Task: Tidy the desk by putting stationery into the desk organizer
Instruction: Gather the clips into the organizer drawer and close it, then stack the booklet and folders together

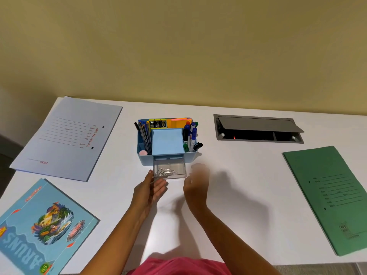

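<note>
Head view: your left hand (152,188), fingers straight and together, touches the front corner of the clear plastic drawer (179,172), which sticks out of the light-blue plastic desk organizer (146,160) on the white table (248,195). Silver paper clips (165,172) lie inside the drawer. Your right hand (196,185) is blurred, so I cannot tell how its fingers lie.

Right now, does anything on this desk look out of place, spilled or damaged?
The clear drawer stands pulled out of the blue organizer, paper clips inside. The grey cable hatch lid is propped open. Nothing looks spilled or damaged.
</note>
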Action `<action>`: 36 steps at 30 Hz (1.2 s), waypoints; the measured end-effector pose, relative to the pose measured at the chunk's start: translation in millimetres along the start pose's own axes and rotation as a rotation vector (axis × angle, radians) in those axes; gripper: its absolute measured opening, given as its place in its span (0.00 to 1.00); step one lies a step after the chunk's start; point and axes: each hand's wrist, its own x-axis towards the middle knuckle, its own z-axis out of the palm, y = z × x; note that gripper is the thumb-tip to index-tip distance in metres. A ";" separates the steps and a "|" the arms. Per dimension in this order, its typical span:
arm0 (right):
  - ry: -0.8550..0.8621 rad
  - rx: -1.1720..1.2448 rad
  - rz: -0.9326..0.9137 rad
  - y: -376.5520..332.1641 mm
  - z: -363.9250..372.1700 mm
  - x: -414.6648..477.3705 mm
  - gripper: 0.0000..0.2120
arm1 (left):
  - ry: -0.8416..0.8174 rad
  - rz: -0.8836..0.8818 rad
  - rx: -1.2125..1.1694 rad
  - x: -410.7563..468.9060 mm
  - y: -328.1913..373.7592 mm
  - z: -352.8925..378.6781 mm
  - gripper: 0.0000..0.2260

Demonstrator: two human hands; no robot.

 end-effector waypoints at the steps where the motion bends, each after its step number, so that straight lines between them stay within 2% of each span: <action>1: -0.002 0.005 0.012 0.2 1.4 1.4 0.16 | 0.007 0.003 -0.024 -0.3 1.9 1.9 0.17; 4: 0.004 0.005 0.029 2.7 7.2 6.2 0.13 | 0.020 0.013 -0.052 0.4 5.7 6.2 0.14; 10: 0.002 0.041 0.090 0.7 13.0 16.0 0.14 | 0.017 0.021 -0.068 -0.7 7.4 8.8 0.13; 18: -0.108 0.047 0.127 -6.3 16.6 18.1 0.20 | -0.062 0.100 -0.065 -0.1 21.8 25.3 0.09; 20: -0.106 -0.006 0.037 -13.1 14.7 19.0 0.19 | -0.066 0.120 -0.063 1.4 27.2 28.8 0.09; 24: -0.034 -0.280 -0.357 -19.6 9.8 25.0 0.21 | -0.056 0.156 -0.028 5.4 34.2 32.8 0.10; 26: -0.033 -0.377 -0.495 -18.5 9.3 31.7 0.16 | -0.045 0.160 -0.001 8.9 34.7 33.2 0.10; 29: -0.011 -0.495 -0.653 -14.1 12.0 41.5 0.13 | -0.042 0.138 0.047 13.2 33.8 33.6 0.18; 33: -0.021 -0.533 -0.710 -9.9 17.4 49.2 0.10 | -0.023 0.113 0.072 18.3 34.8 34.3 0.22; 36: -0.064 -0.551 -0.696 -6.8 19.9 49.9 0.09 | 0.007 0.118 0.093 20.9 34.1 33.7 0.16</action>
